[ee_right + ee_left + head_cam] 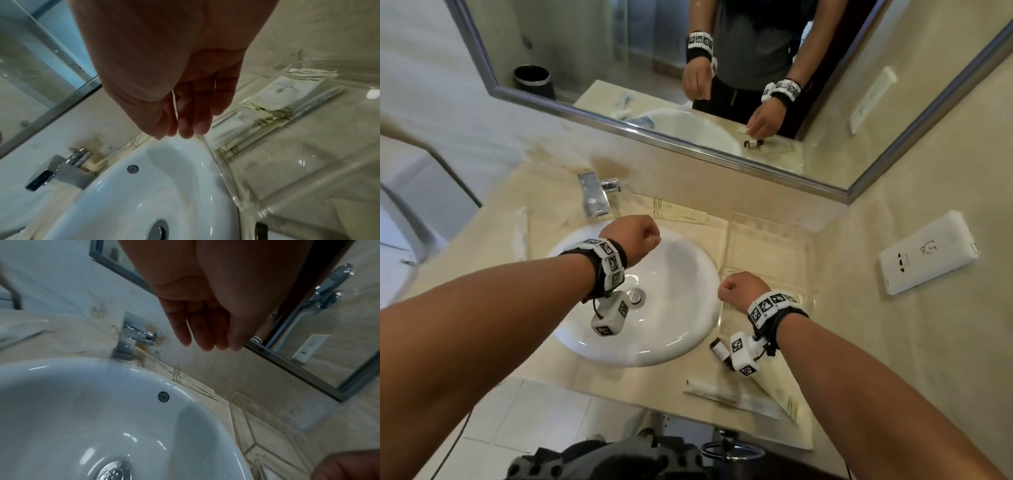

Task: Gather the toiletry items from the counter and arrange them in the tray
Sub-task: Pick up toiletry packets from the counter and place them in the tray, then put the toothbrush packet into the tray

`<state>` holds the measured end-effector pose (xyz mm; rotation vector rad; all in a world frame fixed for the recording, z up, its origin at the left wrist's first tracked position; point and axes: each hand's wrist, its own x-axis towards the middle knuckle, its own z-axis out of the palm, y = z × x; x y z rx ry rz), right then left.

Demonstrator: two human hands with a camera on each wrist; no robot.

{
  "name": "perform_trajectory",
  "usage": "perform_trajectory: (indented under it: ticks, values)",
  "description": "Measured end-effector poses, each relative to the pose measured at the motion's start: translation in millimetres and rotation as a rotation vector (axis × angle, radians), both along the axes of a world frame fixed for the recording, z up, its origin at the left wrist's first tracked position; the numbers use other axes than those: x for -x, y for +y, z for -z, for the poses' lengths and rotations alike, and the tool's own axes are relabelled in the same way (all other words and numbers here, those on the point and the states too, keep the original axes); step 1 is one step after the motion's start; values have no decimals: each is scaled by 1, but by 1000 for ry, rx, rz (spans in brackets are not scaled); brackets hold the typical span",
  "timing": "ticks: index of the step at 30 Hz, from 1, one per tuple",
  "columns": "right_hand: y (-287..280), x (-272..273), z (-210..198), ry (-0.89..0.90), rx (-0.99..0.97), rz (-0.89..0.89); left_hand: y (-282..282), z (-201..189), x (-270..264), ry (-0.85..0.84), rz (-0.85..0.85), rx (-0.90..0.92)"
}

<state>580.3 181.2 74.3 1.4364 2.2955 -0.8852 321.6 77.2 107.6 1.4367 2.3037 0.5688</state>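
Beige marble table around the round white sink carries scattered toiletry packets, while the clear acrylic tray to the right holds a few already, so both the left hand and right hand hover loosely curled and empty, seemingly between pickups.

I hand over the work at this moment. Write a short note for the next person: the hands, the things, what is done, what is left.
Left hand: empty, relaxed, above the sink.
Right hand: empty, relaxed, over the near left part of the clear tray.
Done: a stack of packets lies in the tray.
Left: packets behind the sink, one packet left of the sink, a small dark bottle and long packets near the counter's front edge.
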Motion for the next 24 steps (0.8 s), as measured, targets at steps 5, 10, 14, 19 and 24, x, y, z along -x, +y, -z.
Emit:
perform_trajectory:
  ticks: [5,10,14,19,24]
  values:
    - [-40,24,2,-93,-24,-93,-55,0,29,-87,-153,-57]
    - [-73,47,4,-135,-11,-215,-114,-18,75,-86,-293,-94]
    - [-94,67,3,-126,-43,-255,-155,-42,118,13,-376,-127]
    - [-113,102,-2,-83,-83,-321,-199,-52,168,71,-522,-162]
    - [-131,137,-7,-56,-157,-380,-236,-39,191,51,-633,-153]
